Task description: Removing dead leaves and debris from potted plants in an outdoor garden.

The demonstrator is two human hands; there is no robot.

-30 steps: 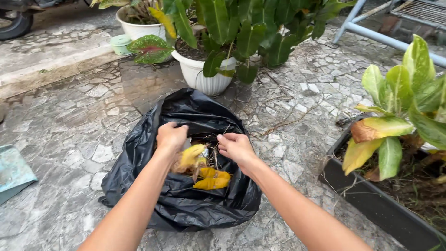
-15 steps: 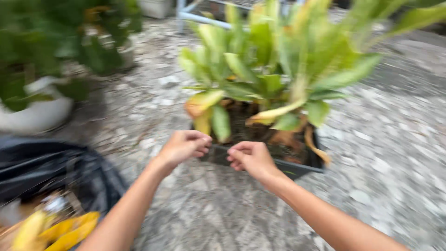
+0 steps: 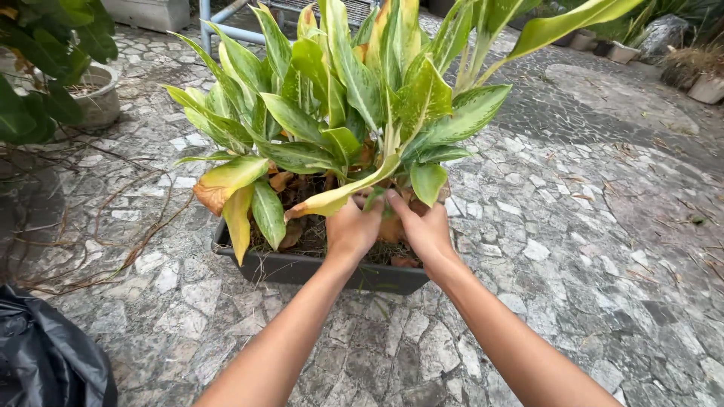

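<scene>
A dark rectangular planter (image 3: pixel 286 265) stands on the stone paving, full of a plant with long green and yellow-speckled leaves (image 3: pixel 354 98). My left hand (image 3: pixel 351 226) and my right hand (image 3: pixel 424 226) reach in side by side at the base of the plant, over the soil. Both hands close around a yellowing leaf (image 3: pixel 339 196) where it leaves the stems, with brown dried leaves just beneath the fingers. Other yellow, brown-tipped leaves (image 3: pixel 226 192) droop over the planter's left end.
A black rubbish bag (image 3: pixel 45 362) lies at the bottom left corner. A white pot with a dark-leaved plant (image 3: pixel 90 94) stands at the far left, dry roots trailing across the paving. A blue metal frame (image 3: pixel 219 30) is behind; more pots (image 3: pixel 709 87) stand at the top right.
My view has swung from the black bag with yellow leaves to the planter. Both hands left the bag and moved into the base of the plant, closing on a yellowing leaf.
</scene>
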